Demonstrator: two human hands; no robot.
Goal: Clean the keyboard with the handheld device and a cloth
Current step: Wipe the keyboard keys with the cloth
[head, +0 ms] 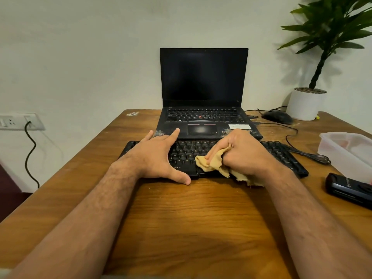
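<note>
Closest to me are my two bare forearms, running up over the wooden desk (pixel 191 218) toward the work. From the head camera, my left hand (pixel 159 156) lies flat on the left half of the black keyboard (pixel 281 154), fingers straight and spread, thumb down at the near edge; I read it as a brace. My right hand (pixel 245 152) has its fingers curled tight around a bunched tan cloth (pixel 209 163), which is pressed onto the keys just right of the keyboard's middle, a loose tail hanging over the front edge onto the desk.

The keyboard sits crosswise, directly in front of the open laptop (pixel 203 77), whose screen is dark. The handheld device (pixel 348 188) (I take the dark gadget at the right edge to be it) lies on the desk, well apart from both hands. Beside it is a translucent plastic box (pixel 346 150); further back are a mouse (pixel 277 116) and a potted plant (pixel 306 103).

I judge this the wiping step. Risks from here: the trailing cloth could snag a keycap and pull it up if I drag hard; a long stroke rightward could push the keyboard askew if the left hand lifts, or tug its cable (pixel 306 155).
</note>
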